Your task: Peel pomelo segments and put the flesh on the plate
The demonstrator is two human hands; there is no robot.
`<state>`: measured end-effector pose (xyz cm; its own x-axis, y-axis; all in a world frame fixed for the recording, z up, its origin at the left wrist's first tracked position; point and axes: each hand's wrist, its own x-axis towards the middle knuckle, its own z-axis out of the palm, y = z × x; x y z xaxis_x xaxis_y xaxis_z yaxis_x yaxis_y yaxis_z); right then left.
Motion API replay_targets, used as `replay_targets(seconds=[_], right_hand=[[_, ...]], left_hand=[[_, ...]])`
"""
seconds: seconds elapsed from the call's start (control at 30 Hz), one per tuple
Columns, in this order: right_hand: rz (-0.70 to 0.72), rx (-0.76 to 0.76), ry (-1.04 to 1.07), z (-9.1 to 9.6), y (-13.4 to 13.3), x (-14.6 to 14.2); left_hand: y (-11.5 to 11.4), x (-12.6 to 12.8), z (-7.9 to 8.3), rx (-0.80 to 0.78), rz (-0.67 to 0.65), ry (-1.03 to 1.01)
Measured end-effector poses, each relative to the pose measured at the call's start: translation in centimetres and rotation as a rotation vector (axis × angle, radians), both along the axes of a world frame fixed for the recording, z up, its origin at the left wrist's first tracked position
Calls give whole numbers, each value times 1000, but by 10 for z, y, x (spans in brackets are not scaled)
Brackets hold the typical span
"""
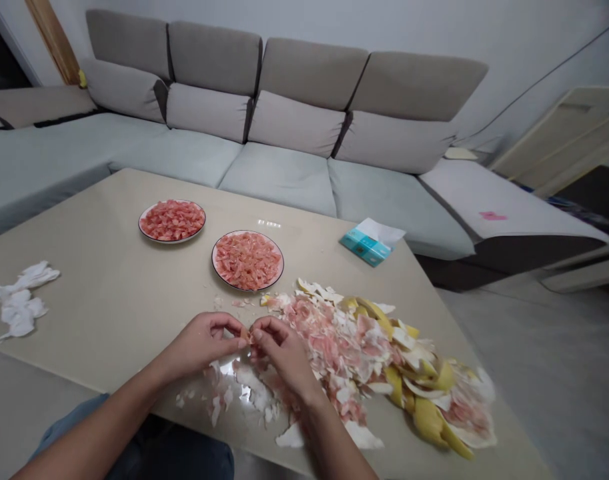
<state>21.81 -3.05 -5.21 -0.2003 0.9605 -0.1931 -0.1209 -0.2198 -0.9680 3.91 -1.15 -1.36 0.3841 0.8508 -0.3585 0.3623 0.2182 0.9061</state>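
My left hand [204, 341] and my right hand [283, 351] meet over the near part of the table. Their fingertips pinch a small pinkish piece of pomelo flesh [249, 335] between them, mostly covered by the fingers. Just beyond the hands is a plate [213, 265] with a dark rim, heaped with pink pomelo pulp [249, 260]. Farther left sits a second plate [173, 241] of redder pulp [173, 220]. A pile of pink membranes and white pith [334, 340] spreads right beside my right hand. Loose white scraps [254, 387] lie below the hands.
Thick yellow pomelo peels [429, 423] reach toward the table's right edge. A blue tissue pack [368, 245] lies at the back right, crumpled tissues [21, 303] at the far left. A grey sofa [284, 173] stands behind the table [109, 293].
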Motion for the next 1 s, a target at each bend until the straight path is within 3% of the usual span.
replay_targets(seconds=[0.23, 0.4, 0.73, 1.0], right_hand=[[50, 57, 98, 5, 0, 2], [74, 60, -10, 7, 0, 4], [26, 61, 149, 1, 1, 2], [-96, 22, 146, 2, 3, 5]], left_hand=[[1, 1, 2, -6, 35, -40], [0, 1, 2, -3, 51, -79], [4, -2, -3, -63, 67, -217], [4, -1, 0, -7, 153, -278]])
